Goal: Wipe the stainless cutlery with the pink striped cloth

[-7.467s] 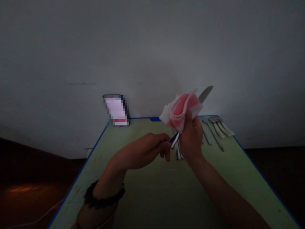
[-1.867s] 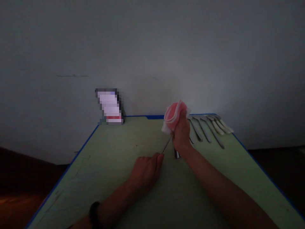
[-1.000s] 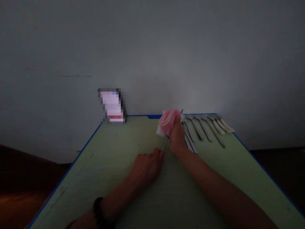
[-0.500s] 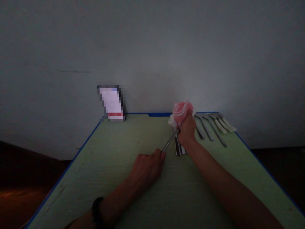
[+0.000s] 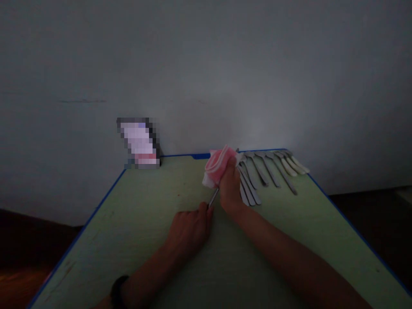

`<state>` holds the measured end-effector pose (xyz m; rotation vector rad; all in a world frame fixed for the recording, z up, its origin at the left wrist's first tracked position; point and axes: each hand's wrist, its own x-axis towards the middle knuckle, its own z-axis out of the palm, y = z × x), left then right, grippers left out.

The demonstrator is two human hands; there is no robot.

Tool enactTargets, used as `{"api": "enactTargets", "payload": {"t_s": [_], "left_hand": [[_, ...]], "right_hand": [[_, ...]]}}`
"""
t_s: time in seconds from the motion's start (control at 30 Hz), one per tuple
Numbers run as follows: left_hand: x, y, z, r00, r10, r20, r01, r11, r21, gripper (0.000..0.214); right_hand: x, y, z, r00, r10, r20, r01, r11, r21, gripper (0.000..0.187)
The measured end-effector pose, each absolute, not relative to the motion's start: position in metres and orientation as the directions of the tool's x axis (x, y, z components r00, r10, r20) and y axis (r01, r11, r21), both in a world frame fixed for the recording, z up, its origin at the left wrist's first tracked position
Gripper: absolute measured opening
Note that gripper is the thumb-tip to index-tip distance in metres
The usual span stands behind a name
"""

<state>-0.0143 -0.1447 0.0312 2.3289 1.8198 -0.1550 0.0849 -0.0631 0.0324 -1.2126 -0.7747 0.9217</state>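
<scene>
My left hand is closed on one end of a thin metal cutlery handle, just above the table. Bunched around the other end is a pink and white cloth, gripped by my right hand. The cloth hides that end, so I cannot tell what kind of cutlery it is. Right beside my right wrist lie several metal cutlery handles, partly covered by the hand and cloth.
More metal cutlery and pieces with pale handles lie fanned out at the back right. A phone with a blurred screen leans on the wall at back left. The green table has a blue edge.
My right hand and the cloth have slid along the handle towards my left hand, so less metal shows between them. More of the cutlery beside my right hand is uncovered. The view has shifted slightly.
</scene>
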Motion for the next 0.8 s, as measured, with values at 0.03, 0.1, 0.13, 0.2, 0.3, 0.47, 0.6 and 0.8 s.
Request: {"api": "enactTargets", "payload": {"t_s": [0.03,0.1,0.13,0.2,0.3,0.47,0.6,0.8], "left_hand": [[-0.015,-0.144,0.031,0.243,0.951,-0.191,0.97,-0.232,0.076,0.044],[-0.018,-0.142,0.029,0.26,0.946,-0.193,0.965,-0.252,0.066,0.04],[-0.02,-0.141,0.028,0.272,0.943,-0.193,0.962,-0.266,0.058,0.038],[-0.024,-0.138,0.025,0.297,0.935,-0.195,0.955,-0.294,0.049,0.033],[-0.027,-0.136,0.022,0.313,0.93,-0.194,0.95,-0.309,0.053,0.034],[-0.026,-0.137,0.026,0.332,0.926,-0.181,0.943,-0.327,0.059,0.04],[-0.028,-0.139,0.028,0.359,0.927,-0.106,0.927,-0.341,0.153,0.044],[-0.039,-0.137,0.024,0.431,0.901,-0.041,0.829,-0.378,0.412,0.039]], "right_hand": [[0.081,-0.068,0.031,0.448,0.894,-0.002,-0.141,0.068,-0.988,0.045],[0.071,-0.079,0.027,0.431,0.902,-0.023,-0.097,0.021,-0.995,0.045],[0.067,-0.085,0.025,0.397,0.918,-0.021,-0.074,0.009,-0.997,0.046],[0.059,-0.095,0.023,0.338,0.941,-0.028,-0.055,-0.01,-0.998,0.047],[0.056,-0.101,0.021,0.301,0.953,-0.041,-0.058,-0.025,-0.998,0.048],[0.061,-0.096,0.018,0.266,0.961,-0.076,-0.104,-0.05,-0.993,0.049],[0.066,-0.091,0.012,0.211,0.975,-0.073,-0.169,-0.037,-0.985,0.052],[0.07,-0.083,-0.004,0.16,0.974,-0.162,-0.329,-0.102,-0.939,0.055]]}}
